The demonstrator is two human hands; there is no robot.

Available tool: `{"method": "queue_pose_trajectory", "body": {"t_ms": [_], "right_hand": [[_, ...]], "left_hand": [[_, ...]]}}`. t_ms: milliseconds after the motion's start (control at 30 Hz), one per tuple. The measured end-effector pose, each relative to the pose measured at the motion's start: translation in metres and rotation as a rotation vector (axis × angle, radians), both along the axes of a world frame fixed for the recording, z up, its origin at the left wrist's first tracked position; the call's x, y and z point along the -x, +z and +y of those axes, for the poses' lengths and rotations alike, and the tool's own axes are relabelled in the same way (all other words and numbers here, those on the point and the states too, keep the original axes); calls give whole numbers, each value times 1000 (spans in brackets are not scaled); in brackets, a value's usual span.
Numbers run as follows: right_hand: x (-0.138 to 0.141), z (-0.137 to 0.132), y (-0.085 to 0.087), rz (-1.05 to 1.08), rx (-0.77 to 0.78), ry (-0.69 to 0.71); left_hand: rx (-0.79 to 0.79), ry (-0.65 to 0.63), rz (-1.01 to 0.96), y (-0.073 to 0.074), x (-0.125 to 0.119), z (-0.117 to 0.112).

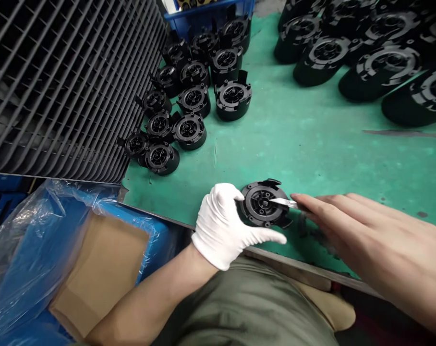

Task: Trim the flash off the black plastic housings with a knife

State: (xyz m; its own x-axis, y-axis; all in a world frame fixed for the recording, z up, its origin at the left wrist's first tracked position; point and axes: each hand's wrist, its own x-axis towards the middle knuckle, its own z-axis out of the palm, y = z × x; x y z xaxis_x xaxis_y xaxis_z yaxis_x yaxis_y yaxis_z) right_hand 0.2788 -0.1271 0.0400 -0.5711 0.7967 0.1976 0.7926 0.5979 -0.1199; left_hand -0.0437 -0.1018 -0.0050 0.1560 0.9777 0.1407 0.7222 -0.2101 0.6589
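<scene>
A round black plastic part (264, 203) with a ribbed centre and upright tabs on its rim lies on the green tabletop (297, 154) near the front edge. My left hand (227, 226), in a white glove, curls around its left side, with the thumb stretched out along its near side. In my bare right hand (369, 230) is a small knife (288, 203), gripped between thumb and fingers. Its silvery blade reaches over the part, the tip close to the centre. The handle is mostly hidden by my fingers.
Several similar round parts (191, 129) stand in rows at the back left, beside a dark ribbed grille (70, 77). Taller black cylindrical parts (322, 60) fill the back right. A blue bin (146, 230) with plastic film and cardboard (102, 264) sits at the lower left.
</scene>
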Motion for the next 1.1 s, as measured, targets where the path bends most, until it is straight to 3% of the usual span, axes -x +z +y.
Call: {"method": "queue_pose_trajectory", "body": {"t_ms": [100,200,300,400,533,833,1100], "right_hand": [[-4,19,-4,30,-35,89],[-7,34,-4,47,-65,140],[-7,44,-3,47,-76,180],[-7,49,-2,33,-75,212],[-10,45,-3,-1,-73,227],[-13,22,6,-153,-43,184],[0,-12,3,-157,-21,48]], "left_hand": [[32,-187,-8,7,26,15],[14,-454,-20,12,40,53],[-33,-753,-32,11,35,93],[-27,-914,-49,3,21,114],[12,-934,-20,-1,9,118],[73,-895,58,22,2,111],[39,-898,57,21,2,111]]}}
